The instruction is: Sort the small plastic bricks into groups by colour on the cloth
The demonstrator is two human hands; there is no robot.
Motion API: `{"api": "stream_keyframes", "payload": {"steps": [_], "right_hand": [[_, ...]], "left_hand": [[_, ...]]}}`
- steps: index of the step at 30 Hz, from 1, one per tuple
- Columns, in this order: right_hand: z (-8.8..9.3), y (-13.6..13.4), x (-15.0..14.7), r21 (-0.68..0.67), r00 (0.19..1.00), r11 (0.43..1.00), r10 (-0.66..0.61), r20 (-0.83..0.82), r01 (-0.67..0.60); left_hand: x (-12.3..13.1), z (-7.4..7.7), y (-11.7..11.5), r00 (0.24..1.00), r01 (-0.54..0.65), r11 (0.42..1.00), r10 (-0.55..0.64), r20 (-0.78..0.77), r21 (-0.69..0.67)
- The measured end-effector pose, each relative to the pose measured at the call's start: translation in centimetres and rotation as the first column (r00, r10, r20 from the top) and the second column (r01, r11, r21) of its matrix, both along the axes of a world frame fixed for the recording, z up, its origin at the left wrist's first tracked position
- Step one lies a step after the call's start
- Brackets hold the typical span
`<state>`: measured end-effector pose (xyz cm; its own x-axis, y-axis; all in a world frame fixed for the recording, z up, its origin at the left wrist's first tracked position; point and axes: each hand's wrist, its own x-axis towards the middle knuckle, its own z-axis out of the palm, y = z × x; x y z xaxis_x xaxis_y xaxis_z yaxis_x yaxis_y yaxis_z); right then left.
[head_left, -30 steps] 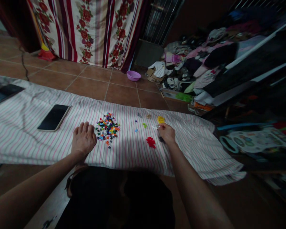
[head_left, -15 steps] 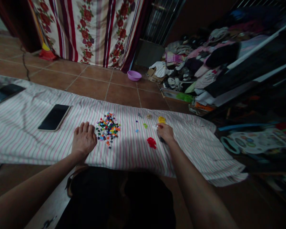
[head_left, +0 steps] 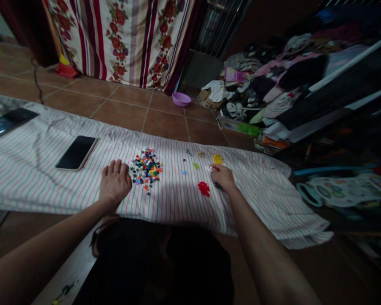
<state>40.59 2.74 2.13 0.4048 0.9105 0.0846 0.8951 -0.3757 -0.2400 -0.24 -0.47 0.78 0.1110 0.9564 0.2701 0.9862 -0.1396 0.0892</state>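
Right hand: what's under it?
Under the right hand, dark pieces partly show on the cloth. Anything else beneath the palm is covered and can't be seen.

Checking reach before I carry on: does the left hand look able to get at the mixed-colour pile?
Probably yes: the left hand rests palm down on the striped cloth, close beside the mixed-colour pile, with nothing visible between them.

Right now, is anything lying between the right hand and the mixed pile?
Yes, small things on the cloth: going from the right hand to the mixed pile, first the white pieces by its fingertips, then the green pieces and light blue bit. The red pieces lie off that line.
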Motion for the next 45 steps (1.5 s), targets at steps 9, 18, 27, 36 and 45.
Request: {"api": "stream_keyframes", "payload": {"steps": [9,18,27,36,45], "right_hand": [[1.4,-0.3,-1.5,0.102,0.994,0.991,0.079,0.081,-0.087],[1.7,-0.9,-11.9,0.304,0.823,0.843,0.517,-0.236,-0.443],[-0.6,-2.4,-18.9,0.266,0.682,0.722,0.691,-0.240,-0.639],[-2.0,-3.1,-20.3,0.264,0.719,0.725,0.681,-0.139,-0.636],[-2.2,-3.6,-20.8,0.360,0.720,0.724,0.672,-0.175,-0.588]], "left_hand": [[0.0,-0.2,0.1,1.000,0.001,1.000,-0.001,-0.004,0.005],[0.0,-0.2,0.1,1.000,0.005,1.000,-0.004,0.026,-0.010],[-0.1,-0.3,0.1,1.000,0.010,1.000,-0.010,0.017,0.015],[0.0,0.1,0.1,1.000,0.008,1.000,-0.008,0.023,-0.003],[0.0,0.0,0.0,0.999,0.001,1.000,-0.001,0.039,-0.003]]}}
